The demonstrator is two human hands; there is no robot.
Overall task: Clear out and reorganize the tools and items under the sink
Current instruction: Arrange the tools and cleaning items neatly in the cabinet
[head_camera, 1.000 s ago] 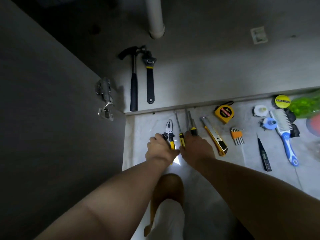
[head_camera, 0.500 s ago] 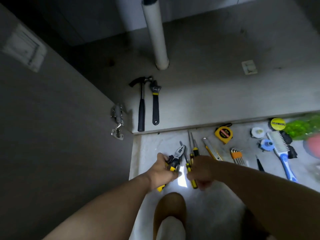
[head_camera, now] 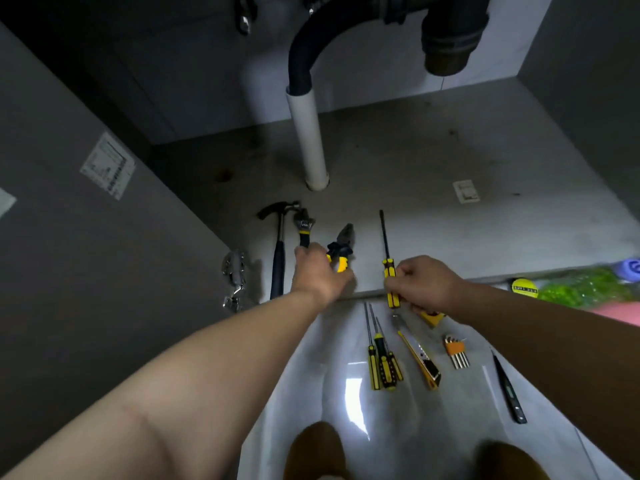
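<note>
Yellow-handled pliers (head_camera: 342, 251) sit in the left hand (head_camera: 317, 273), grip closed. The right hand (head_camera: 427, 284) clenches the screwdriver (head_camera: 390, 273) handle, both over the cabinet floor (head_camera: 467, 230). Stiff, lightish steel, probably best held by the handles.

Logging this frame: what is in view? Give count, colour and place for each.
hammer: 1, black head, dark handle, cabinet floor, left
wrench: 1, black and yellow, beside the hammer
pliers: 1, yellow and black, in left hand
held screwdriver: 1, yellow and black, in right hand
loose screwdrivers: two or three, overlapping, yellow and black, tile floor
utility knife: 1, yellow, tile floor
hex keys: 1 set, orange holder, tile floor
tester pen: 1, black, tile floor, right
drain pipe: 1, white, cabinet back
left hand: grips pliers
right hand: grips screwdriver
</note>
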